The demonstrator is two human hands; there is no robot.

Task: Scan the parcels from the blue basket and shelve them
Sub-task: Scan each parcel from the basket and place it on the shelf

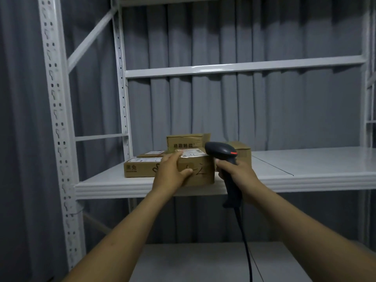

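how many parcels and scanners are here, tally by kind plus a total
held parcel (left hand): 1
shelved parcels: 4
barcode scanner (right hand): 1
total: 6

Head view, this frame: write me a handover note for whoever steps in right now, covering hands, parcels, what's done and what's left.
Left hand grips a cardboard parcel at the front edge of the middle shelf; whether it rests there is unclear.
Right hand holds the corded scanner, its head beside the parcel's label.
Done: four boxes already sit on that shelf, to the left and behind.
Left: confirm the scan, set this parcel down, fetch more. The blue basket is out of view.
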